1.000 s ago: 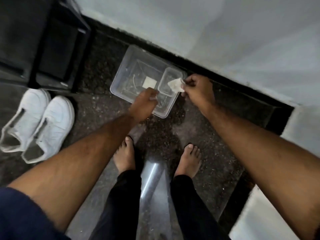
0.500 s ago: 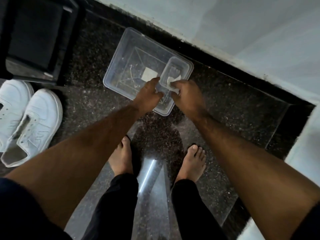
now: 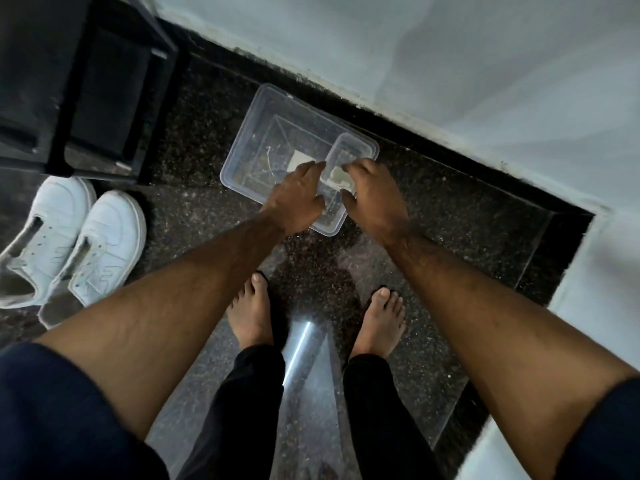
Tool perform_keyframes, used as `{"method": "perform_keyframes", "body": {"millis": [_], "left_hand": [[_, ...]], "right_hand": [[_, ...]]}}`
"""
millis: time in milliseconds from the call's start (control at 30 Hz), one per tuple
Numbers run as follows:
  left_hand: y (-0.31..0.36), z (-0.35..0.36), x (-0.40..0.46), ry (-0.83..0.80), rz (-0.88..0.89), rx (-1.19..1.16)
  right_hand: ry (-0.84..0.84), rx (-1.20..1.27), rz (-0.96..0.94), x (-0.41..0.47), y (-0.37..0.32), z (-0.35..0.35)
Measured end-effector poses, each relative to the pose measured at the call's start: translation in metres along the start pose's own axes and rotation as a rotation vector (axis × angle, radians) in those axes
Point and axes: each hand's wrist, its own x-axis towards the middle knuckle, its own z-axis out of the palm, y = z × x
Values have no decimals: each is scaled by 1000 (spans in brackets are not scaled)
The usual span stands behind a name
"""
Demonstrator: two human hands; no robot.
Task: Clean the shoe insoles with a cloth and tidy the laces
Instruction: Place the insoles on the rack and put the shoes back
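- A person is standing barefoot on a dark speckled floor [image 3: 214,216], both arms reaching toward 12 o'clock over a clear plastic box [image 3: 266,109] lying by the base of the wall [image 3: 450,64].
- A smaller clear tub [image 3: 349,147] is sitting inside the box at its 3 o'clock end.
- The cloth [image 3: 337,176], a small pale crumpled piece, is lying in the tub at its near edge, between the two hands.
- The right hand [image 3: 375,199] is arching palm-down over the cloth, fingers curled loosely and thumb tucked under at 7 o'clock of the cloth; fingertips are touching or nearly touching it, but whether they are actually pinching it I cannot tell.
- The left hand [image 3: 299,199] is hovering palm-down over the box, just at 9 o'clock of the tub, fingers partly spread and holding nothing; the forefinger is pointing toward the tub's rim.
- A pale square patch [image 3: 299,159] is showing on the box bottom just beyond the left fingertips.
- The shoes [image 3: 69,237], a white pair, are standing side by side on the floor well away at 9 o'clock of the box, toes pointing toward 1 o'clock, openings facing the camera; their insoles and laces are too dim to make out.
- A black frame [image 3: 104,81] is standing at 12 o'clock of the shoes, at 9 o'clock of the box.
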Motion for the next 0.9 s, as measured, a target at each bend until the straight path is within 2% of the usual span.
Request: {"method": "perform_keyframes", "body": {"millis": [100, 200, 400, 567, 900], "left_hand": [[5, -13, -24, 13, 72, 329], [15, -32, -62, -42, 105, 503], [51, -102, -162, -85, 173, 551], [95, -176, -263, -22, 273, 625], [116, -274, -440, 37, 313, 631]], "right_hand": [[-72, -128, 35, -19, -11, -11], [-106, -169, 67, -55, -25, -34], [-149, -167, 119, -144, -80, -110], [-107, -172, 191, -224, -158, -190], [-26, -206, 130, -347, -303, -282]]}}
